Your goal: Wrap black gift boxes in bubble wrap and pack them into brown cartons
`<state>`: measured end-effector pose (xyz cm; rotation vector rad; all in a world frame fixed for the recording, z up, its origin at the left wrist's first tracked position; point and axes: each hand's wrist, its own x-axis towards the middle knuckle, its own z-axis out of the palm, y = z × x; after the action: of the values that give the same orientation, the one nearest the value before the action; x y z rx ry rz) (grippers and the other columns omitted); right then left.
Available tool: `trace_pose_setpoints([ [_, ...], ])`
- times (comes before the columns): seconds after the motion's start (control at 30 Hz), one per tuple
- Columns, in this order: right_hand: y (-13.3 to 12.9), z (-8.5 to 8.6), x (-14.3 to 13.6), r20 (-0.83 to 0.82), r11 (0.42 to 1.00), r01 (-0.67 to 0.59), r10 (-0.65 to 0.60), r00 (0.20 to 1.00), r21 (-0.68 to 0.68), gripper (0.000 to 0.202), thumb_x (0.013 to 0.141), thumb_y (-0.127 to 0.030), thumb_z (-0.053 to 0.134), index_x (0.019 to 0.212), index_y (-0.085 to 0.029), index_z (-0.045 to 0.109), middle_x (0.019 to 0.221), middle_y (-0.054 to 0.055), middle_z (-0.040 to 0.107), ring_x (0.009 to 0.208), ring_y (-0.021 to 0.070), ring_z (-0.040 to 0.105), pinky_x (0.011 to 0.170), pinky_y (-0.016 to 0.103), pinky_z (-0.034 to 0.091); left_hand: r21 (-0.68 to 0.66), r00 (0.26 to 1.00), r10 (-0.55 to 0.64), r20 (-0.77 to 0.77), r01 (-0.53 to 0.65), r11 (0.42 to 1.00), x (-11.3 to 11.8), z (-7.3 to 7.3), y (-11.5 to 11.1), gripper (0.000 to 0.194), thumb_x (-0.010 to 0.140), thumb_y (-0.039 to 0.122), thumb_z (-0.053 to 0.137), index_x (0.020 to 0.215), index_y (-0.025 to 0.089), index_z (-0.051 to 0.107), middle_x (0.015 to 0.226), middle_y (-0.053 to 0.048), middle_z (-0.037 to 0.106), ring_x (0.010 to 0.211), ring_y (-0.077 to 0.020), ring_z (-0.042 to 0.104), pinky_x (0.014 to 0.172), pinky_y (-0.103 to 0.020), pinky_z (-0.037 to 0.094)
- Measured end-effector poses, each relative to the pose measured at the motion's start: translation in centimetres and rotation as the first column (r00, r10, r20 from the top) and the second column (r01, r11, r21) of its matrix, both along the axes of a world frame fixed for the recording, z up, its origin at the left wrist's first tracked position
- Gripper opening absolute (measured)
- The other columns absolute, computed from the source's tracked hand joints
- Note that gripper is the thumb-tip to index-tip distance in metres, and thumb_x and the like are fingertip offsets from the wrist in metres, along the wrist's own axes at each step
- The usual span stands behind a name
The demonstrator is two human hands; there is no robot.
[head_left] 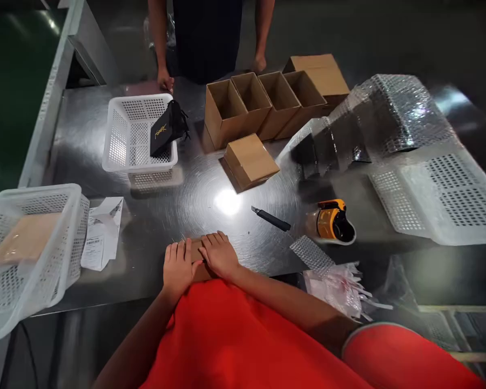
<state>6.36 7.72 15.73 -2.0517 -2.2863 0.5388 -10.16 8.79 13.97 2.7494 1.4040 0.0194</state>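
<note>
Left grip and right grip are lying flat, unclenched; brown cardboard is showing beneath and between both.

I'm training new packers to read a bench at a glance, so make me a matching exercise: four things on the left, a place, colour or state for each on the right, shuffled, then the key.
Things:
1. Cutter
2. Tape gun
3. Black pouch
4. Wearer's right hand

Place, colour or state:
A. Partly inside a white basket
B. Slim, lying just left of the tape gun in the picture
C. Flat on brown cardboard
D. Orange and black

Pairs: 1-B, 2-D, 3-A, 4-C
</note>
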Motion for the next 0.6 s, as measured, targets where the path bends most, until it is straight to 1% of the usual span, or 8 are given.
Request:
trace_pose_setpoints([
  [0.07, -0.6, -0.3, 0.3, -0.011, 1.000, 0.010, -0.010, 1.000, 0.003, 0.039, 0.101, -0.034, 0.033, 0.118, -0.012, 0.060, 0.113, 0.014, 0.066, 0.103, 0.0261, 0.055, 0.095, 0.041, 0.035, -0.029, 0.999, -0.036, -0.002, 0.036, 0.999, -0.1, 0.0, 0.3, 0.058, 0.094, 0.048, 0.041, 0.134, 0.008, 0.053, 0.122, -0.020, 0.062, 0.113, -0.0328, 0.055, 0.103, -0.049, 0.040],
  [0.17, -0.4, -0.4, 0.3, 0.006, 1.000, 0.009, -0.009, 1.000, -0.001, 0.036, 0.101, -0.027, 0.031, 0.108, -0.012, 0.063, 0.105, 0.014, 0.066, 0.097, 0.0264, 0.055, 0.089, 0.041, 0.035, -0.023, 0.999, -0.031, -0.044, 0.030, 0.999, 0.2, 0.5, 0.4, 0.061, 0.092, 0.049, 0.043, 0.136, 0.007, 0.051, 0.123, -0.020, 0.062, 0.114, -0.0335, 0.055, 0.102, -0.051, 0.040],
  [0.23, -0.2, -0.3, 0.3, 0.014, 1.000, 0.016, -0.016, 1.000, 0.008, 0.031, 0.099, -0.024, 0.035, 0.102, -0.014, 0.064, 0.100, 0.013, 0.066, 0.094, 0.0260, 0.055, 0.086, 0.041, 0.036, 0.037, 0.998, -0.045, -0.038, 0.046, 0.998, 0.4, 0.8, -0.2, 0.072, 0.087, 0.056, 0.047, 0.140, 0.007, 0.047, 0.127, -0.022, 0.060, 0.119, -0.0364, 0.052, 0.104, -0.055, 0.036],
  [0.27, -0.1, -0.3, 0.2, 0.014, 1.000, 0.025, -0.025, 1.000, 0.018, 0.028, 0.097, -0.023, 0.038, 0.099, -0.014, 0.064, 0.098, 0.012, 0.066, 0.092, 0.0258, 0.056, 0.085, 0.041, 0.036, 0.066, 0.995, -0.098, -0.013, 0.098, 0.993, 0.5, 0.7, -0.6, 0.084, 0.081, 0.065, 0.049, 0.142, 0.008, 0.045, 0.135, -0.022, 0.054, 0.126, -0.0396, 0.046, 0.106, -0.059, 0.033],
  [0.33, 0.1, -0.5, 0.2, 0.000, 0.998, 0.047, -0.047, 0.999, 0.047, 0.023, 0.094, -0.021, 0.043, 0.094, -0.016, 0.065, 0.095, 0.011, 0.066, 0.090, 0.0254, 0.057, 0.083, 0.040, 0.037, 0.140, 0.975, -0.220, 0.026, 0.214, 0.967, 0.5, -0.4, -1.1, 0.099, 0.068, 0.076, 0.054, 0.143, 0.011, 0.045, 0.145, -0.021, 0.047, 0.131, -0.0432, 0.040, 0.108, -0.060, 0.029],
  [0.4, 0.4, -1.0, 0.3, 0.002, 0.993, 0.073, -0.073, 0.997, 0.089, 0.021, 0.092, -0.019, 0.045, 0.090, -0.017, 0.066, 0.093, 0.010, 0.067, 0.089, 0.0254, 0.059, 0.081, 0.040, 0.039, 0.236, 0.971, -0.236, 0.038, 0.221, 0.946, 0.4, -2.4, -1.0, 0.103, 0.062, 0.076, 0.060, 0.140, 0.010, 0.049, 0.141, -0.022, 0.051, 0.127, -0.0430, 0.045, 0.106, -0.057, 0.033],
  [0.53, -0.3, -2.0, 0.5, -0.038, 0.975, 0.104, -0.099, 0.994, 0.198, 0.025, 0.091, -0.017, 0.043, 0.088, -0.019, 0.068, 0.089, 0.009, 0.069, 0.084, 0.0251, 0.061, 0.083, 0.042, 0.041, 0.440, 0.968, -0.250, 0.011, 0.220, 0.871, 0.1, -6.2, 0.1, 0.061, 0.074, 0.046, 0.069, 0.130, 0.026, 0.061, 0.119, -0.013, 0.069, 0.110, -0.0345, 0.059, 0.096, -0.051, 0.042],
  [0.6, -1.2, -2.8, 0.6, -0.077, 0.962, 0.103, -0.086, 0.993, 0.252, 0.025, 0.090, -0.016, 0.044, 0.096, -0.020, 0.068, 0.095, 0.008, 0.070, 0.088, 0.0249, 0.062, 0.088, 0.042, 0.041, 0.536, 0.958, -0.287, 0.002, 0.241, 0.809, -0.2, -7.1, 0.6, 0.054, 0.077, 0.035, 0.067, 0.131, 0.032, 0.060, 0.112, -0.010, 0.072, 0.104, -0.0319, 0.062, 0.093, -0.049, 0.043],
])
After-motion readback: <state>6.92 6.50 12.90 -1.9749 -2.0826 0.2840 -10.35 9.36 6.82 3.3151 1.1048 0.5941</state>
